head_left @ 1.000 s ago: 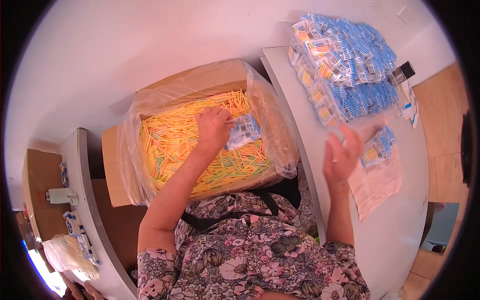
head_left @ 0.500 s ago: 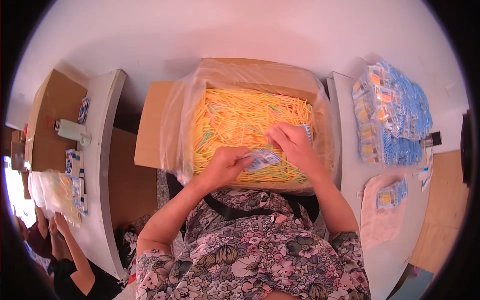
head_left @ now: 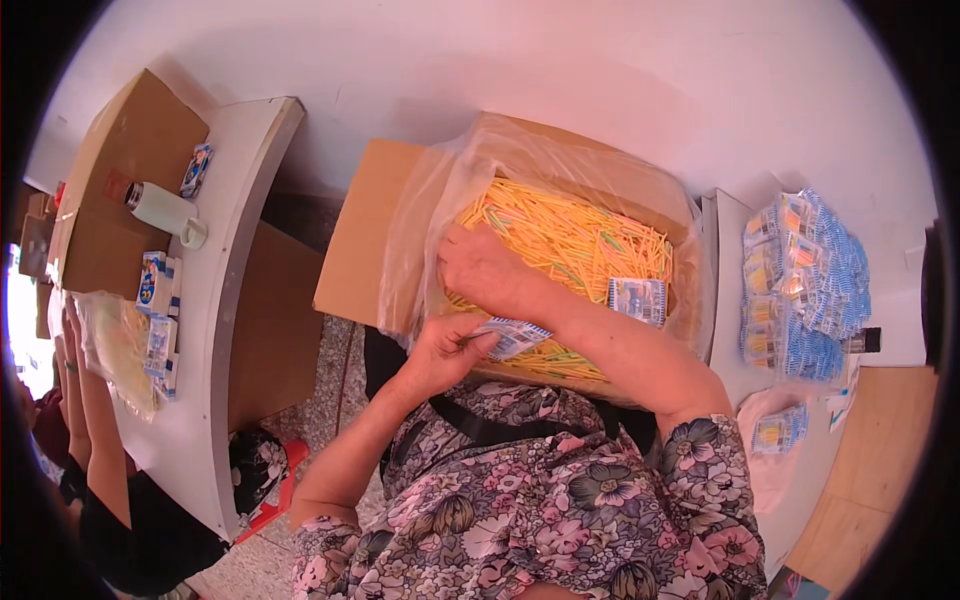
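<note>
My left hand pinches a small clear packet with blue print at the near side of the open carton. Crossing over in front of it, my right hand is down at the left side of the thin yellow, orange and green sticks that fill the carton. Its fingers are curled, and whatever they hold is hidden. A second blue-striped packet lies on the sticks, beyond my right forearm. Clear plastic lining drapes over the edges of the cardboard box.
A heap of filled blue packets stands on the right table, with one packet on a pink cloth. The left table bears a pale green flask, small boxes and a carton. Another person's arms reach there.
My right hand has moved left across the sticks, past my left hand, which still holds the packet. The whole view has shifted and turned a little.
</note>
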Demonstrator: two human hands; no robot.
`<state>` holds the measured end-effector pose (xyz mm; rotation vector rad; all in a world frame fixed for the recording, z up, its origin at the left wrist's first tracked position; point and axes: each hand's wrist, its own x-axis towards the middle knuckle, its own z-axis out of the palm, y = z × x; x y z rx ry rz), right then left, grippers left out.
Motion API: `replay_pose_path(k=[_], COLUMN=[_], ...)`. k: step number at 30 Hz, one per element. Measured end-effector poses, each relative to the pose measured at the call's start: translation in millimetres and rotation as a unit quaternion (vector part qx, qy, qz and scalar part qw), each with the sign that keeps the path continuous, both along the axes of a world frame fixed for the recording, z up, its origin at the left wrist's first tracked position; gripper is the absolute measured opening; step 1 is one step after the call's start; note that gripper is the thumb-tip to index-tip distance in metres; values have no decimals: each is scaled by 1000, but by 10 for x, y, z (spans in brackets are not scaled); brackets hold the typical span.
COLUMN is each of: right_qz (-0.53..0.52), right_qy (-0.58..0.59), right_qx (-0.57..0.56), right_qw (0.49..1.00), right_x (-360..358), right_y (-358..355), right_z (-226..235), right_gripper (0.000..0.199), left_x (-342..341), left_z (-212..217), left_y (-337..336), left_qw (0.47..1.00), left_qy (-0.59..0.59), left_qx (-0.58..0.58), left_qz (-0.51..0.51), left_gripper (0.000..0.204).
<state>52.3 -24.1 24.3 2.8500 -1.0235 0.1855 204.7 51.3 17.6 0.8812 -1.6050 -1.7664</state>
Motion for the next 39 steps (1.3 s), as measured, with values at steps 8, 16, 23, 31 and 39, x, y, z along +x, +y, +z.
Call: replay_pose_path(k=[8,16,23,31,39], right_qz=[51,35,9,5,40], right_qy=[160,187,206,188,89], right_qx=[-109,-103,-120,-35,-90], right_qw=[980,976,971,982,991], right_x=[29,-26,-207,-356,-472], right_y=[-12,6,61,-16,136], right_z=[86,42,110,301,551], right_gripper=[14,14,11,10,6], left_x=[-37,-68,-69,-54,-114], left_z=[-107,-81,-11,151,378], left_y=[-27,-6,-36,-64,-190], left_qw=[999,998,991,928,843], left_qy=[-21,-38,-84,-140,-232], left_qx=[-50,-50,-104,-343,-462], left_qz=[1,2,-11,44,151], left_gripper=[12,12,11,12,16])
